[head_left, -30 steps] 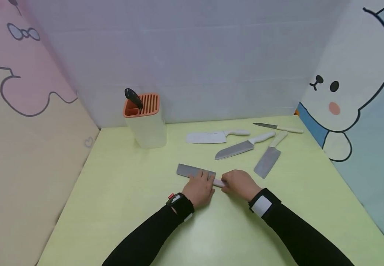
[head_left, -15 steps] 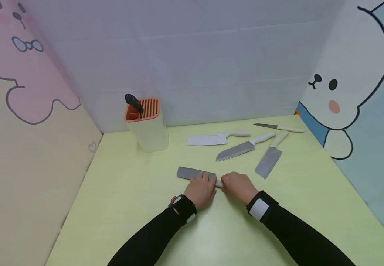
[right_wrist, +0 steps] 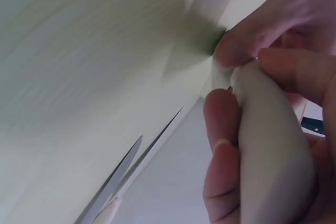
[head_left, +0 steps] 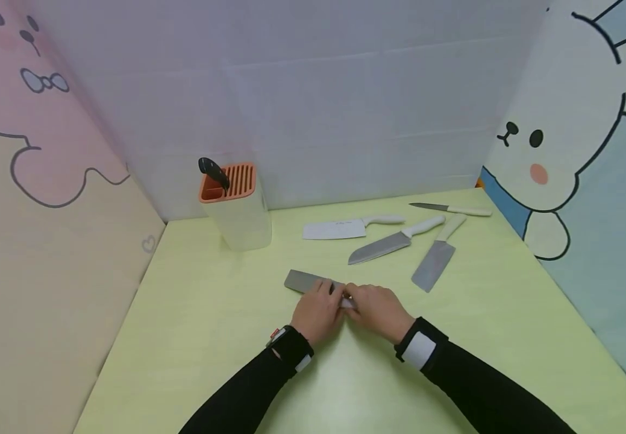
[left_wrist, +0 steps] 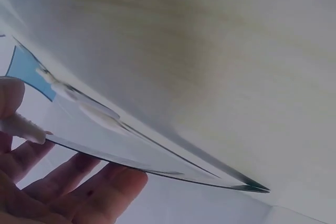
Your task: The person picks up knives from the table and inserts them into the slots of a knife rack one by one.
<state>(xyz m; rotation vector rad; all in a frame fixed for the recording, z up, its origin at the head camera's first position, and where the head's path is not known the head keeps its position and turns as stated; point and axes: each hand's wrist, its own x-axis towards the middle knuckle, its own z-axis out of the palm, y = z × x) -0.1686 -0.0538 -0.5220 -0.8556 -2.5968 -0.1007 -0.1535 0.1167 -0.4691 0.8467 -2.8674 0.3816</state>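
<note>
A cleaver (head_left: 302, 281) with a grey rectangular blade and pale handle lies near the table's middle, its blade pointing left. My left hand (head_left: 317, 310) holds it where blade meets handle, fingers along the blade. In the left wrist view the fingertips (left_wrist: 126, 182) lie against one face of the blade, with the thumb (left_wrist: 10, 95) near the handle (left_wrist: 26, 129). My right hand (head_left: 380, 310) grips the handle, close beside the left hand. The right wrist view shows this pale handle (right_wrist: 270, 150) between my fingers and thumb. My hands hide part of the cleaver.
Behind lie a white cleaver (head_left: 334, 229), a santoku knife (head_left: 380, 247), another cleaver (head_left: 433, 266) and a small paring knife (head_left: 470, 211). A knife block (head_left: 242, 226) with an orange slotted top stands at the back left, a black handle (head_left: 213, 172) sticking out.
My right hand has moved left along the handle, up to the left hand. The cleaver has shifted and turned slightly. The other knives stay where they lay.
</note>
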